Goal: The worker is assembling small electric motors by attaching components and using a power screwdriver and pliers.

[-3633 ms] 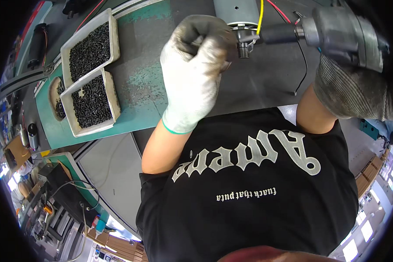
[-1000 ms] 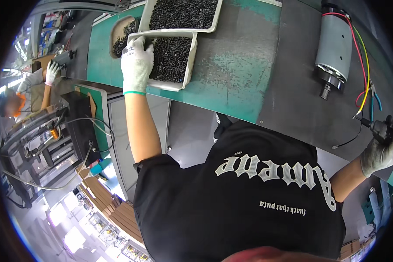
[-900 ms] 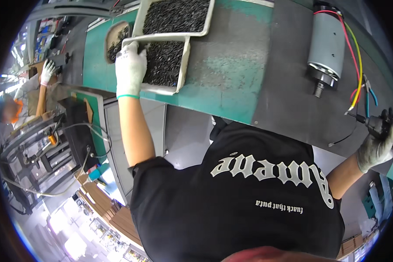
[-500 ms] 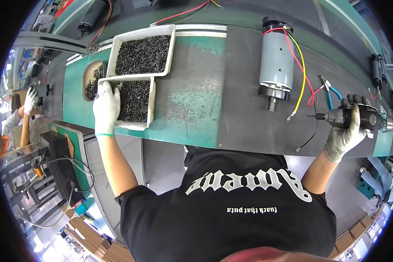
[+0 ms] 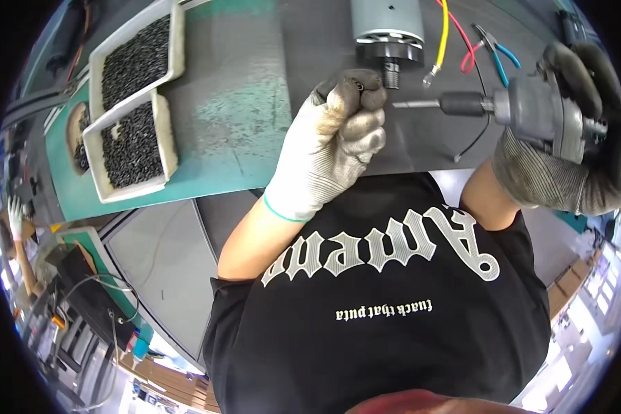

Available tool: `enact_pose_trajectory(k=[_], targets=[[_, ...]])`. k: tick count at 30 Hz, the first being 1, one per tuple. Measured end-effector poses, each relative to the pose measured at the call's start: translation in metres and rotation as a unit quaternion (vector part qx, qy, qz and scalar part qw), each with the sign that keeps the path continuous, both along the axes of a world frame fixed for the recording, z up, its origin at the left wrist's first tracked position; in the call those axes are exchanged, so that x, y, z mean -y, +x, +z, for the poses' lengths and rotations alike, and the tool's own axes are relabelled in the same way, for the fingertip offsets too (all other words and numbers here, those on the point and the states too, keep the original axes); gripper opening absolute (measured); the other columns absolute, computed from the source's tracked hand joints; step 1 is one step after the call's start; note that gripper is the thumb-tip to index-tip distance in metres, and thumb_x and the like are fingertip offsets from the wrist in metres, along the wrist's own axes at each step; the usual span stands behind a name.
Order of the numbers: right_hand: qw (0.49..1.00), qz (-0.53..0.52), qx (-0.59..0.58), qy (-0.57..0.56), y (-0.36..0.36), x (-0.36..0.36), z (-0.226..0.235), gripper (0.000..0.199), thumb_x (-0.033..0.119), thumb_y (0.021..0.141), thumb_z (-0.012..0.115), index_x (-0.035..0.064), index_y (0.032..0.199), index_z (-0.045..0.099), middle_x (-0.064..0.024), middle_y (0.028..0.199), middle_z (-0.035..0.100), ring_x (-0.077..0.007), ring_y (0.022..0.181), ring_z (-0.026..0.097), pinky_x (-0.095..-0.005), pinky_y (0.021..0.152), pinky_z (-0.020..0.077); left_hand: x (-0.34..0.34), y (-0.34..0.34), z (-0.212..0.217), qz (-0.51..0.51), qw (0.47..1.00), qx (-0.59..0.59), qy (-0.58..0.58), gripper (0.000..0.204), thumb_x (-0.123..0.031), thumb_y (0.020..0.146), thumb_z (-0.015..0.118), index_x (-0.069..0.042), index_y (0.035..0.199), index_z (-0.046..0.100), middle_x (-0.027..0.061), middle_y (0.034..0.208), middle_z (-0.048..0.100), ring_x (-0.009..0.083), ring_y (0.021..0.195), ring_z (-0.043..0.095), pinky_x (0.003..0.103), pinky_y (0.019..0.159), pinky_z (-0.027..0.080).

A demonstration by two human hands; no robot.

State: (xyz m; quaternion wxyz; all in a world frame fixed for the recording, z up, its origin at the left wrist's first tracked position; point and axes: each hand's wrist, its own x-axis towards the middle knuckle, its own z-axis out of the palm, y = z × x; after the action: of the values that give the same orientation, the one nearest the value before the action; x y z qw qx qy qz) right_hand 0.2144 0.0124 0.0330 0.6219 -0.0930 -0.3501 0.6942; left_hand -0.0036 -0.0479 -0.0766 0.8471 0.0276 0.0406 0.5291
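Note:
My left hand (image 5: 334, 134), in a white glove with dark fingertips, is closed in a pinch. Between thumb and finger shows a small black part (image 5: 359, 87), likely one of the screws, mostly hidden by the glove. My right hand (image 5: 566, 159), gloved too, wraps round a grey and black power screwdriver (image 5: 531, 114). Its thin metal bit points left at my left fingertips, a small gap away. Just beyond them lies a grey cylindrical motor (image 5: 388, 21), its threaded shaft toward me, partly cut off by the upper edge.
Two white bins (image 5: 170, 138) of small black screws and a tan dish (image 5: 74, 134) stand at the left. Blue-handled pliers (image 5: 506, 58) lie beyond the screwdriver, near red and yellow wires (image 5: 443, 41). Another person's gloved hand (image 5: 15, 217) shows at the far left.
My left hand has left the nearer screw bin and moved right, in front of the motor shaft, with a small black part pinched. The right hand has raised the screwdriver toward it. The view has shifted.

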Motion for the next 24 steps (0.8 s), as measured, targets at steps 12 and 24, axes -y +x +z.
enact_pose_trajectory(k=[12, 24], targets=[[0.999, 0.027, -0.034, -0.011, 0.009, -0.002, -0.020, 0.025, 0.010, 0.079, 0.061, 0.0054, 0.102, 0.052, -0.0055, 0.094, 0.045, -0.0164, 0.085, 0.043, -0.0293, 0.074, 0.0434, 0.011, 0.026, 0.010, -0.013, 0.996, -0.087, -0.016, 0.032, -0.030, 0.096, 0.057, 0.000, 0.108, 0.055, 0.0000, 0.087, 0.048, 0.0018, 0.055, 0.031, 0.015, 0.049, 0.030], [1.000, 0.006, -0.016, -0.015, -0.028, 0.003, -0.029, 0.029, 0.012, 0.081, 0.060, 0.0050, 0.107, 0.051, -0.0069, 0.099, 0.046, -0.0182, 0.090, 0.048, -0.0315, 0.077, 0.0487, 0.009, 0.032, -0.003, -0.098, 0.976, -0.187, -0.058, 0.037, -0.041, 0.099, 0.048, -0.005, 0.096, 0.054, 0.0024, 0.073, 0.052, 0.0071, 0.049, 0.036, 0.022, 0.050, 0.034]])
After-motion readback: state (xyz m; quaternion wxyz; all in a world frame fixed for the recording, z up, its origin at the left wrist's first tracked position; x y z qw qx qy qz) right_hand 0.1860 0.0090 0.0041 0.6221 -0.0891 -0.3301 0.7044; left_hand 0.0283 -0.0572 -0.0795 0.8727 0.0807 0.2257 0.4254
